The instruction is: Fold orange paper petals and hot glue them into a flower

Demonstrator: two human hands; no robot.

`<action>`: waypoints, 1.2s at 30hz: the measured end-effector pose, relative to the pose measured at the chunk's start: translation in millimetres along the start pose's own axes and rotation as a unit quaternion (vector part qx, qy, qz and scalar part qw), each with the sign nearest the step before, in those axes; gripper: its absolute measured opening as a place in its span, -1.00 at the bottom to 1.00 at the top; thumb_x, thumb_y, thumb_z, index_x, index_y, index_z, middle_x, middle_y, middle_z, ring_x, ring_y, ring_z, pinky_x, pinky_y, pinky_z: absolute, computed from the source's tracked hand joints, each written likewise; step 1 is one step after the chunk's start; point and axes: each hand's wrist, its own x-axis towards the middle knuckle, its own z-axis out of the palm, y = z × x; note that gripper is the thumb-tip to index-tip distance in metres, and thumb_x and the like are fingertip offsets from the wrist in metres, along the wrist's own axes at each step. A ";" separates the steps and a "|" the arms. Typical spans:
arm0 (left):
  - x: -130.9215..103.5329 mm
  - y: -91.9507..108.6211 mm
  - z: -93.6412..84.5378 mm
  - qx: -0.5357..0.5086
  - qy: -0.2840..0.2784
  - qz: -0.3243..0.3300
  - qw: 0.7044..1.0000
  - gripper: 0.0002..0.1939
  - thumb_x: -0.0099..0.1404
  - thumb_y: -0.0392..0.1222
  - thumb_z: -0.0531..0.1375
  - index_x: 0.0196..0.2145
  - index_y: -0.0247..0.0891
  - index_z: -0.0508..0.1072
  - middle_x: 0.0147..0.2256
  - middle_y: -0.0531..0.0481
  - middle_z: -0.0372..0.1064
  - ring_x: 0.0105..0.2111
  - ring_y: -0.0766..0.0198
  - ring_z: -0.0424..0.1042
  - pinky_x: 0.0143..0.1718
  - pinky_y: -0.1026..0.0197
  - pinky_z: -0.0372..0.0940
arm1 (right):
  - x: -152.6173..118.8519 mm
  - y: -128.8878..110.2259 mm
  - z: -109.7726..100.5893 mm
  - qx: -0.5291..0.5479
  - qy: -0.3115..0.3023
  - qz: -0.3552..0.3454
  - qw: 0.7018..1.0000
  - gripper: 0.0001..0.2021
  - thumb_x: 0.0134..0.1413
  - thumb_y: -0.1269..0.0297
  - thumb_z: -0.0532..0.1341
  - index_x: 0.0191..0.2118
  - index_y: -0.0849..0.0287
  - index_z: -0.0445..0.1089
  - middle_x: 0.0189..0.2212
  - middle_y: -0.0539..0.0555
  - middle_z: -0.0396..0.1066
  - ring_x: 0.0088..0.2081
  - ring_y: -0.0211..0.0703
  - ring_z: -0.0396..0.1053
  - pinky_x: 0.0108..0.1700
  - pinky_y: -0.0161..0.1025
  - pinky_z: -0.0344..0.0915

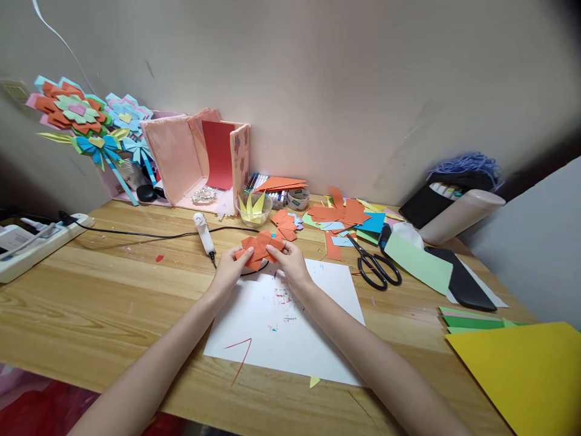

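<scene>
An orange folded paper flower [259, 245] is held up between both hands, over the far edge of a marked white sheet [318, 339]. My left hand [229, 269] pinches its left side, thumb on top. On the opposite side, my right hand [290, 261] pinches it in the same way. Just behind lies a second orange paper flower [285, 224], next to a clear bowl [267, 212] with yellow paper leaves [252, 209]. A white glue gun [204, 233] with a black cord rests on the table, to the left of the hands.
Black-handled scissors [379, 269] lie right of the sheet, near orange paper scraps [338, 211]. Finished paper flowers [75, 109] and a pink box [170, 157] stand at the back left. A power strip [43, 245] sits far left; yellow paper [521, 369] lies front right.
</scene>
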 end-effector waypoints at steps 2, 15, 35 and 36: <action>-0.8 1.4 0.5 0.002 0.000 -0.003 1.000 -0.59 -0.01 0.06 0.24 -0.31 -0.35 0.48 -0.30 -0.11 0.48 -0.30 0.17 0.43 -0.21 0.20 0.26 | 0.1 0.3 -0.5 -0.006 -0.004 0.000 1.000 -0.66 -0.33 0.17 0.36 -0.36 0.25 0.40 -0.31 0.14 0.49 -0.29 -0.10 0.44 -0.19 -0.17 0.34; -3.0 15.1 -6.9 0.017 -0.022 0.022 0.999 -0.56 -0.07 -0.03 0.30 -0.26 -0.37 0.50 -0.24 -0.13 0.49 -0.23 0.08 0.43 -0.18 0.14 0.29 | 5.3 -3.1 -7.7 -0.038 -0.095 -0.001 0.995 -0.67 -0.20 0.14 0.31 -0.28 0.23 0.42 -0.23 0.13 0.47 -0.22 -0.11 0.42 -0.11 -0.17 0.29; -74.3 24.4 -100.2 -0.055 0.043 -0.069 0.995 -0.39 -0.14 -0.06 0.36 -0.11 -0.30 0.38 -0.17 -0.15 0.43 -0.23 0.14 0.43 -0.27 0.20 0.33 | -26.2 4.1 62.3 -0.414 -0.333 -0.462 0.710 -0.80 0.12 0.37 0.06 -0.34 0.05 0.42 -0.30 0.06 0.45 -0.20 -0.18 0.32 -0.14 -0.24 0.25; -72.3 21.2 -106.0 -0.045 0.076 -0.055 0.995 -0.37 -0.18 -0.08 0.38 -0.11 -0.32 0.37 -0.18 -0.15 0.43 -0.24 0.15 0.43 -0.26 0.21 0.32 | -23.9 6.8 68.5 -0.423 -0.323 -0.459 0.712 -0.78 0.13 0.41 0.03 -0.31 0.07 0.42 -0.26 0.07 0.44 -0.17 -0.17 0.30 -0.11 -0.23 0.24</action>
